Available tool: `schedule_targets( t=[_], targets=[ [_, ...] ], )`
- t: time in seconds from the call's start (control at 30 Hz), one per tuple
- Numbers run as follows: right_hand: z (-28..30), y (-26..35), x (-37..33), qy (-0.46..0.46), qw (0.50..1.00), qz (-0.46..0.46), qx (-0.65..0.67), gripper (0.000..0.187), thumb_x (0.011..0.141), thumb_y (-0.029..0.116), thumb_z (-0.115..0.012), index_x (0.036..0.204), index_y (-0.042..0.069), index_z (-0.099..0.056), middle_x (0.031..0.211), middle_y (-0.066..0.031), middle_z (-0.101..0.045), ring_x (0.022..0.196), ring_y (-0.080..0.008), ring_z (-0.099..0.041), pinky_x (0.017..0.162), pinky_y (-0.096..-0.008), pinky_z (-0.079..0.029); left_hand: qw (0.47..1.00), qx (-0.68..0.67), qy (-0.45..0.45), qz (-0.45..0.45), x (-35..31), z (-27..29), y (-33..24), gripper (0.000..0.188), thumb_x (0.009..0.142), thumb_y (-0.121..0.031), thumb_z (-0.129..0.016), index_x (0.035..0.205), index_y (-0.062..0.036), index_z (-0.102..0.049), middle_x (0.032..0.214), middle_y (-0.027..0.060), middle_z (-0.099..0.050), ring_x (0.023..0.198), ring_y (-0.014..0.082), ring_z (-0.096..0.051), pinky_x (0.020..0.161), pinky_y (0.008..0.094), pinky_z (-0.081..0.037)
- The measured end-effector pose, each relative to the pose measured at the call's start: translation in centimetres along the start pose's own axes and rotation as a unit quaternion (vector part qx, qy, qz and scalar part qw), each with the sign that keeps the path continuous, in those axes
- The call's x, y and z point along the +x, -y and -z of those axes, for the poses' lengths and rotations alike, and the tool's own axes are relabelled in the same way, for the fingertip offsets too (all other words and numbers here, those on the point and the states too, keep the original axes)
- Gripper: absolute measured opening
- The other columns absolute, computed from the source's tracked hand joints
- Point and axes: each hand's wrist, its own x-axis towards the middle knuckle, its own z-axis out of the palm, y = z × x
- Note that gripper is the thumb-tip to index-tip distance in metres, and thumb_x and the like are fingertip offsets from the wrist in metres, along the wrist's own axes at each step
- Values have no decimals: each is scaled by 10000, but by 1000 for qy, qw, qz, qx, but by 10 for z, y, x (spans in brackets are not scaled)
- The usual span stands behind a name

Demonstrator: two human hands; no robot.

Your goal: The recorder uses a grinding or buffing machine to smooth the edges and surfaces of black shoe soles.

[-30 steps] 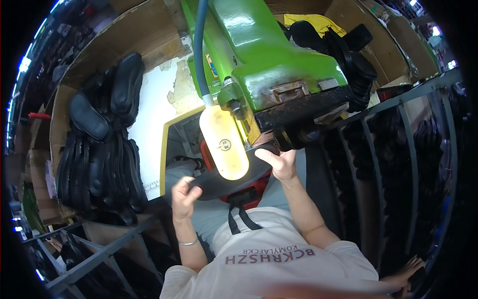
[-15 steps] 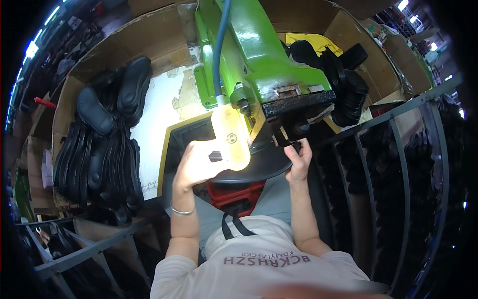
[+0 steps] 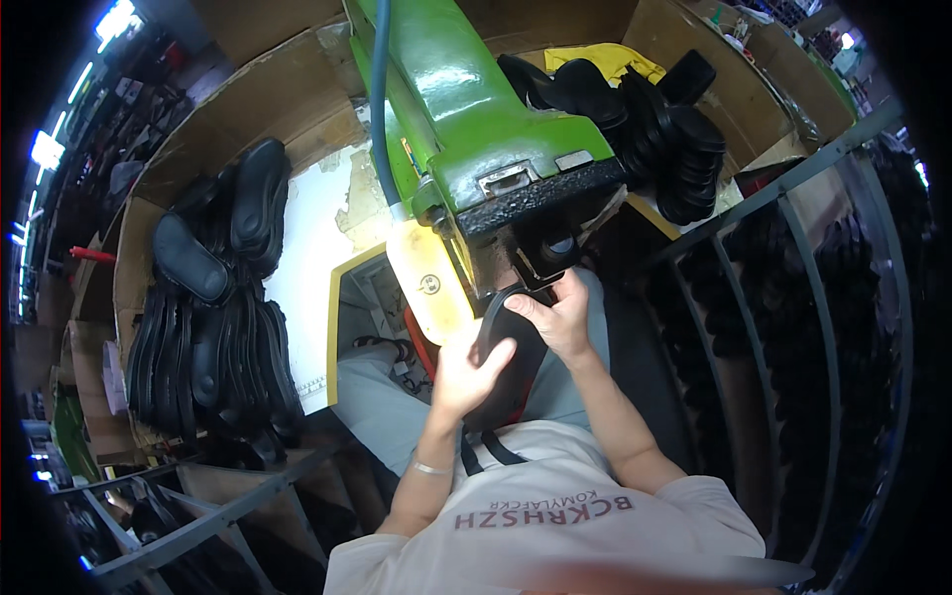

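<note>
A black shoe sole (image 3: 518, 369) is held between my two hands beneath the black head of a green machine (image 3: 496, 124). My left hand (image 3: 466, 375) grips its near left side, thumb raised over it and fingers partly hidden behind the edge. My right hand (image 3: 561, 315) is closed on the far right edge, thumb on top, right beside the machine's working part (image 3: 540, 253). The sole stands tilted, and its far end seems to touch the machine; the exact contact is hidden. A bright yellow-cased lamp (image 3: 428, 288) hangs just left of the head.
Stacked black soles (image 3: 203, 342) fill the left of the white table (image 3: 309, 233), walled by cardboard (image 3: 248, 79). More soles (image 3: 684, 149) are piled right of the machine, near a yellow cloth (image 3: 605, 61). Metal racks (image 3: 798, 258) flank me on the right and lower left (image 3: 213, 521).
The sole has swung from lying broadside under the machine to pointing towards me. My left hand has moved right and nearer me, away from the lamp; my right hand has shifted slightly left. The view has shifted.
</note>
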Motion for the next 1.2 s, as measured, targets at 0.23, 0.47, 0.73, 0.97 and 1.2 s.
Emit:
schedule_targets(
  t=[0.23, 0.47, 0.73, 0.97, 1.2],
  targets=[
    [32, -4, -102, 140, 933, -328, 38, 570, 787, 101, -711, 1270, -58, -454, 1196, -100, -564, 1078, -168, -537, 945, -323, -420, 991, 82, -78, -64, 26, -30, -2, 145, 874, -121, -639, 893, 23, -645, 721, -31, -583, 645, 23, -470, 588, 182, -396],
    [93, 9, -141, 123, 918, -355, 127, 393, 815, 25, -644, 1165, -56, -485, 1052, -83, -593, 944, -125, -574, 830, -262, -467, 987, -122, -101, 5, 7, -37, 14, 109, 878, -47, -623, 967, 16, -632, 797, -34, -598, 669, -4, -478, 589, 136, -378],
    [140, 26, -95, 89, 961, -247, 83, 291, 775, 1, -653, 1010, -8, -482, 920, -74, -594, 777, -95, -583, 673, -227, -494, 981, -150, -121, -30, 9, -54, 7, 66, 865, 0, -620, 921, 11, -586, 731, -41, -567, 594, -17, -446, 517, 137, -347],
    [79, -4, -135, 117, 907, -353, 197, 466, 783, 20, -668, 1202, -29, -469, 1074, -96, -589, 936, -163, -594, 764, -308, -547, 987, -87, -117, -68, 26, -46, 5, 88, 872, -72, -634, 847, 12, -626, 681, -53, -556, 588, -7, -413, 520, 149, -317],
    [91, 6, -149, 11, 938, -300, 172, 344, 758, 35, -708, 1039, -42, -526, 1024, -86, -599, 914, -121, -573, 822, -264, -466, 973, -133, -170, -80, 2, -39, 13, 90, 868, 8, -595, 944, 50, -618, 779, 0, -598, 660, 30, -495, 596, 160, -389]
  ],
)
